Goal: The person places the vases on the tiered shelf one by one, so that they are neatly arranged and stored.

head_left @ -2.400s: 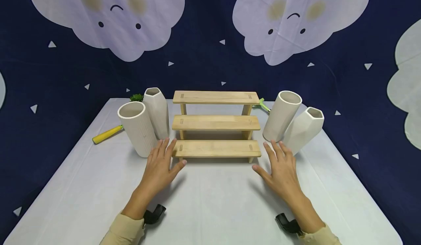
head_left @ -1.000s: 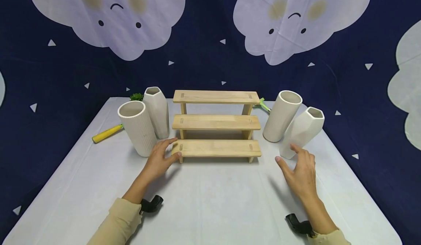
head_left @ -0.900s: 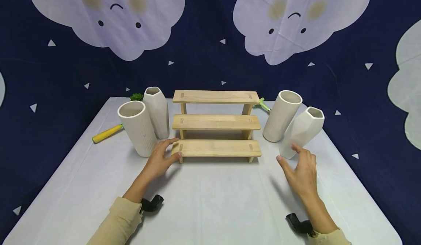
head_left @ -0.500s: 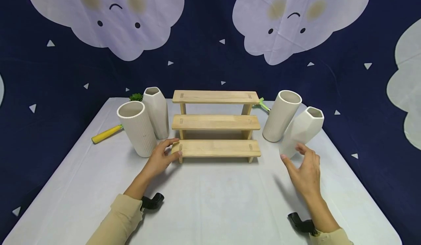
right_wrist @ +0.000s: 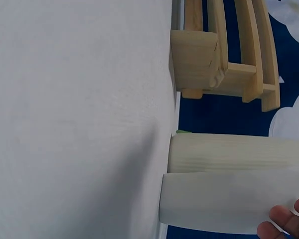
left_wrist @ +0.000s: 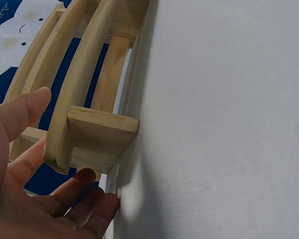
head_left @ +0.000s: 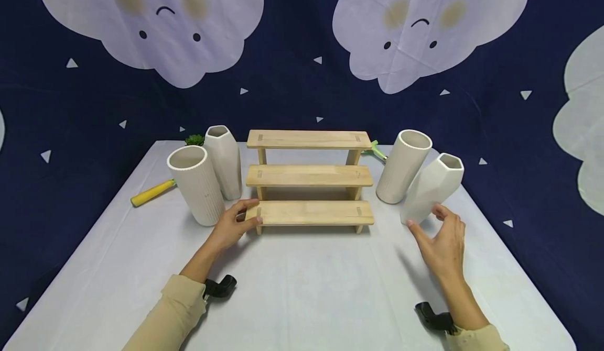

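In the head view, a three-tier wooden stand (head_left: 309,175) is in the middle of the table. My left hand (head_left: 230,229) is at the left end of its lowest board, thumb in front and fingers behind. The left wrist view shows the left hand (left_wrist: 35,184) loosely around the board end (left_wrist: 60,149), without a plain grip. My right hand (head_left: 443,241), thumb and index finger spread, is in front of a white faceted vase (head_left: 431,188). In the right wrist view, its fingertips (right_wrist: 286,219) overlap the faceted vase (right_wrist: 214,201); contact is unclear.
Behind the faceted vase is a ribbed white vase (head_left: 403,167). Left of the stand are another ribbed vase (head_left: 200,188) and a faceted vase (head_left: 225,162). A yellow-handled tool (head_left: 153,193), a green plant (head_left: 194,140) and a light-green tool (head_left: 377,151) lie farther back on the white-covered table (head_left: 302,298).
My right hand has moved right, from beside the stand to the front faceted vase. The left hand has shifted slightly around the lowest board's end. Stand and vases have not moved.
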### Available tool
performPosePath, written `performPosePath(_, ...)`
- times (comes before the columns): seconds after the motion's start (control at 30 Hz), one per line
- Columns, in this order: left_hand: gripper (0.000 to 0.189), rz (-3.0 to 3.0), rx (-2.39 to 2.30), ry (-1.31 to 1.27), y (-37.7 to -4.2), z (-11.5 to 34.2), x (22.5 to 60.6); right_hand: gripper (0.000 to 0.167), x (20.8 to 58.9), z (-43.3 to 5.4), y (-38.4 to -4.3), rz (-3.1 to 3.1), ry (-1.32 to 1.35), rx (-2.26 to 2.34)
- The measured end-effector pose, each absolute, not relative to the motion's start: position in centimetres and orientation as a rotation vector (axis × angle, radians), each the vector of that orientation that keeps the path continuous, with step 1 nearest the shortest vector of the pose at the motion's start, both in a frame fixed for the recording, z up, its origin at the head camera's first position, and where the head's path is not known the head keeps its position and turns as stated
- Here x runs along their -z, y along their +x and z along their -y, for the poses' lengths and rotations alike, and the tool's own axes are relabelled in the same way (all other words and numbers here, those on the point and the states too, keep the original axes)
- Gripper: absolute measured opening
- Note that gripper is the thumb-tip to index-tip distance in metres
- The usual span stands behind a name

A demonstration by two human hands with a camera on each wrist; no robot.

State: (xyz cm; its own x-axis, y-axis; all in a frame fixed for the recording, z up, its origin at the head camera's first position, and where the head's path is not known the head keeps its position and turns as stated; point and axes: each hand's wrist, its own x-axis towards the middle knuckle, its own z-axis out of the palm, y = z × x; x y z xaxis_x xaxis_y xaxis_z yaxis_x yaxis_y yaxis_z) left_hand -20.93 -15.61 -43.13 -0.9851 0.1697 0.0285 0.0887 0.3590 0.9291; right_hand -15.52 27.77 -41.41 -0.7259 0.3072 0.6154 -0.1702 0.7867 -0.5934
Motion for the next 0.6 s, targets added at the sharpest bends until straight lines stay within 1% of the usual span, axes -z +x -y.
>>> performPosePath(0.3, 0.054, -2.479, -1.740, 0.297, -21.50, 15.77, 43.60, 0.066, 41.38, -28.10, -15.72, 2.223, -0.190, -0.900)
performPosePath(0.6, 0.054, -2.459, -1.717, 0.250, -21.69, 15.63, 43.87, 0.071, 41.30, -28.35, -16.25, 2.227, -0.313, -1.005)
